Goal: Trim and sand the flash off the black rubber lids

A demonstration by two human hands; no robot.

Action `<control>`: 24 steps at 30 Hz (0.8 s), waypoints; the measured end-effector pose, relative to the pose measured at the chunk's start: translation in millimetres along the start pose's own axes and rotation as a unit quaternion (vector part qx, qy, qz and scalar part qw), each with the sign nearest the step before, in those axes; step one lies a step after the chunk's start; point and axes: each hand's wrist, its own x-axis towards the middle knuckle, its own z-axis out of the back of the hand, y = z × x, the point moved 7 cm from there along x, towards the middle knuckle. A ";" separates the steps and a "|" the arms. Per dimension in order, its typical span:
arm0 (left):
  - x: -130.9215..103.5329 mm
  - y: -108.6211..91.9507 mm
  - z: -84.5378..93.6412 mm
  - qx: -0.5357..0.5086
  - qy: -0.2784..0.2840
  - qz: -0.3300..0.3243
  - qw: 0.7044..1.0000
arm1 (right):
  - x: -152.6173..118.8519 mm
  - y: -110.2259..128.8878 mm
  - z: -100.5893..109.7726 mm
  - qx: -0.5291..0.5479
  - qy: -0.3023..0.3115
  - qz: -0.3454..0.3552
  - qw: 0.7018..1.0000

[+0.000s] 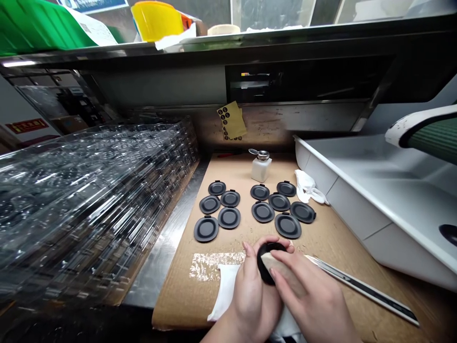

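My left hand (248, 290) cups a black oval plastic part (263, 267), its fingers curled around the far edge. In my right hand (317, 297) is a thin beige pad (285, 275), pinched and pressed against the face of that part. The material of the pad cannot be made out. Ahead lie several similar black parts in two groups, one on the left (229, 217) and one on the right (287, 225), each with a small tab. A white cloth (225, 288) lies partly under my left hand. To the right rests a box cutter (364, 283).
Brown cardboard (185, 295) covers the worktop. A white pump bottle (261, 169) with its metal lid raised stands behind the parts, near a crumpled white cloth (307, 186). Stacked clear plastic trays (107, 190) fill the left; a large grey-white bin (357, 200) flanks the right.
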 end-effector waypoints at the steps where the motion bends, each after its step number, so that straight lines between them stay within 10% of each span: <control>1: -0.1 0.2 0.3 0.007 -0.006 0.001 1.000 | -1.2 3.2 0.5 0.004 0.001 0.017 1.000; 11: -0.3 0.5 -1.1 0.009 -0.007 0.002 1.000 | 0.5 2.1 3.5 0.024 0.016 0.029 0.999; 17: 2.5 2.0 2.5 0.021 -0.018 -0.001 1.000 | -6.6 -14.4 8.7 0.000 0.143 0.062 0.988; 24: 1.6 2.3 -2.0 0.032 0.000 -0.007 0.999 | -5.2 -23.2 19.8 -0.047 0.109 0.066 0.991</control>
